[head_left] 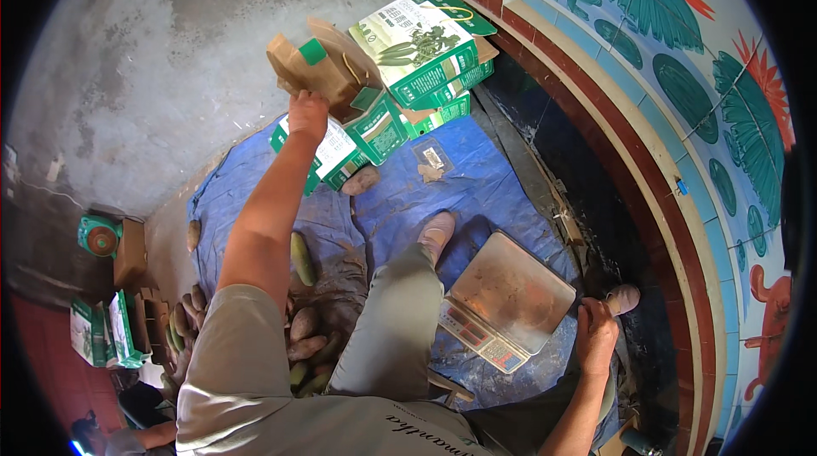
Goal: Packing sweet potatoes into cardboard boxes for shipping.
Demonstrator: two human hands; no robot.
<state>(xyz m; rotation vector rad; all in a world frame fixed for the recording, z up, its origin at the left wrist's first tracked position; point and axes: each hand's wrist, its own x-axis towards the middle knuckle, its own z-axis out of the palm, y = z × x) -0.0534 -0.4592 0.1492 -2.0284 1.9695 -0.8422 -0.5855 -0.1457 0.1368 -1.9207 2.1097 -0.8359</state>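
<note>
My left hand (308,115) reaches far forward and grips the lower edge of an open cardboard box (311,64) with brown flaps and green print, lifted above the blue tarp (477,192). More green-and-white boxes (425,47) are stacked just right of it, and flattened ones (340,154) lie under my wrist. My right hand (596,337) rests curled on my right knee, beside a digital scale (511,294) with a metal pan. Nothing shows inside that hand.
Brown and green oblong produce (305,328) lies piled by my left thigh, one piece (362,179) lies near the boxes. A small clear bag (430,158) sits on the tarp. More boxes (106,332) and a green round tool (100,236) are at left. A tiled painted wall (681,73) runs along the right.
</note>
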